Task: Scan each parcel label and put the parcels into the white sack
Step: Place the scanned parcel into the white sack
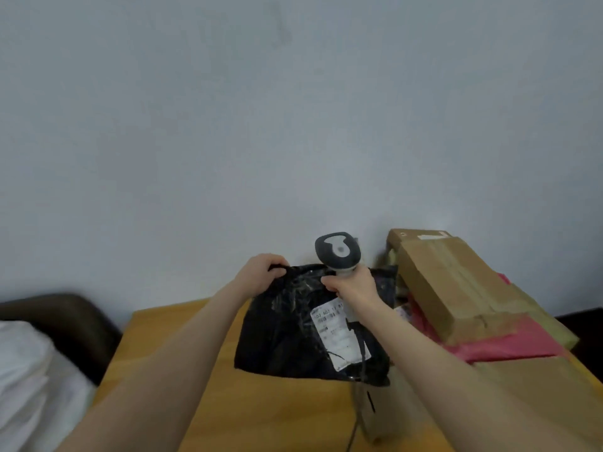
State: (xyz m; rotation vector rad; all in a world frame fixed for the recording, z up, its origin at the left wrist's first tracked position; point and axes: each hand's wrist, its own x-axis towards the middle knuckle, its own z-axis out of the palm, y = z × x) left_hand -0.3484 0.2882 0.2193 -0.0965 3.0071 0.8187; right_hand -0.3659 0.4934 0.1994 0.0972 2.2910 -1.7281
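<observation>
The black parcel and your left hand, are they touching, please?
Touching. The head view shows the left hand with its fingers curled over the top edge of the black parcel, pinching it.

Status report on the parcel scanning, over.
Left hand grips black parcel top edge. Right hand holds scanner. Label faces up. White sack left, unobstructed.
</observation>
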